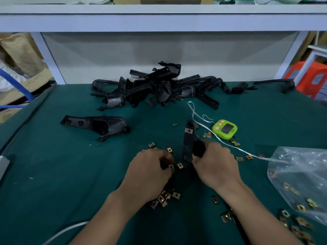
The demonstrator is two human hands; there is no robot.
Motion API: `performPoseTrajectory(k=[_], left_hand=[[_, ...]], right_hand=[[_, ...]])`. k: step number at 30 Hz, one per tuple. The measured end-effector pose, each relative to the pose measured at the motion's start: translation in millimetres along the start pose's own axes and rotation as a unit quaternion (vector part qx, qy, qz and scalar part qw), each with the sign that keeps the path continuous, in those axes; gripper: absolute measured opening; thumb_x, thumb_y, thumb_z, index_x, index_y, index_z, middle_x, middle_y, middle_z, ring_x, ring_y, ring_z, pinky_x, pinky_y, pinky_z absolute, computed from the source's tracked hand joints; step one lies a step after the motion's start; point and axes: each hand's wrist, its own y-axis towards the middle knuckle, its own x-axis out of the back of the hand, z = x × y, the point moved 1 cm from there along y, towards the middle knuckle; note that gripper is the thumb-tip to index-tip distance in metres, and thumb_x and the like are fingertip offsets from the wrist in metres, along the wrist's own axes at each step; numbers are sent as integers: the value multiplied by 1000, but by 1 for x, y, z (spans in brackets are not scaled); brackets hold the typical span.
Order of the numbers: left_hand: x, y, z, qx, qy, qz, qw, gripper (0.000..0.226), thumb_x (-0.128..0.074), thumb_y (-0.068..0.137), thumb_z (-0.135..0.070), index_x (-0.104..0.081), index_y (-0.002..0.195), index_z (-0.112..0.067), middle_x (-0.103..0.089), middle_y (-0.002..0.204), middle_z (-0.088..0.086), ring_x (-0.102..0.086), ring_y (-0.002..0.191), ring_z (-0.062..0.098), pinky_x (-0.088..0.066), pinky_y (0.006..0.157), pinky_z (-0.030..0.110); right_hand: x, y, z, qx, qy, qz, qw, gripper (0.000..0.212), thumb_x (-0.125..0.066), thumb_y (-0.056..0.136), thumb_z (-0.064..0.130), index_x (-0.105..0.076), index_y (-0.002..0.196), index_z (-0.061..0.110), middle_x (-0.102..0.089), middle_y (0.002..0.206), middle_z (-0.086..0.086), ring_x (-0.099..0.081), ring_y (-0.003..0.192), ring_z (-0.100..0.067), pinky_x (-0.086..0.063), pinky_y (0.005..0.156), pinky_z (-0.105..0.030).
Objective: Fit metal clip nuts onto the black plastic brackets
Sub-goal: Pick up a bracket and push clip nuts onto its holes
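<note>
One bracket (188, 138) in right hand (215, 167), left hand (150, 172) pinching clip nut (171, 166)

Both hands low centre, backs toward the camera. Left hand (150, 172): palm down, knuckles raised, fingers curled under, tips pointing right toward the other hand. The fingertips pinch a clip nut (171, 166); exact finger placement is hidden. Left forearm (106, 214): bare, enters from bottom left, angled up and right. Right hand (218, 167): palm down, turned inward, fingers wrapped round the lower end of a black bracket (187, 147), which sticks up and away from the fist. Right forearm (261, 218): bare, enters from bottom right, angled up and left. Hands are near each other, not touching. Forearms converge away from the camera in a V.
</note>
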Motion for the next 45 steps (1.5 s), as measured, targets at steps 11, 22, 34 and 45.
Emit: performPoseTrajectory(k=[11, 22, 34, 45], left_hand=[[38, 0, -4, -54, -16, 220, 974, 11, -88, 72, -31, -79, 74, -37, -71, 67, -20, -61, 60, -8, -40, 55, 6], [11, -5, -7, -72, -13, 229, 971, 10, -81, 76, -26, -79, 80, -35, -66, 85, -16, -63, 80, 1, -48, 74, 18], [4, -1, -11, 19, -322, 98, 942, 23, -68, 92, -9, -76, 71, -13, -69, 64, -1, -57, 56, 9, -44, 54, 19], [2, 0, -9, 42, -445, 87, 890, 7, -78, 76, -18, -80, 72, -13, -68, 68, 7, -57, 59, 11, -48, 57, 19]], right_hand=[[-5, -3, 4, 75, -1, 26, 997, 30, -47, 78, 57, -56, 89, 31, -61, 72, 10, -61, 74, -28, -49, 65, -37], [-8, -3, 2, 97, -43, 16, 994, 34, -47, 73, 58, -58, 95, 34, -64, 78, 5, -64, 85, -34, -39, 64, -33], [-2, -3, 3, 86, 0, 22, 996, 31, -57, 74, 49, -62, 99, 31, -67, 81, 5, -63, 82, -33, -54, 71, -41], [2, -1, -1, 86, -5, -21, 996, 35, -67, 80, 37, -59, 114, 35, -72, 92, 2, -66, 89, -34, -55, 75, -43]])
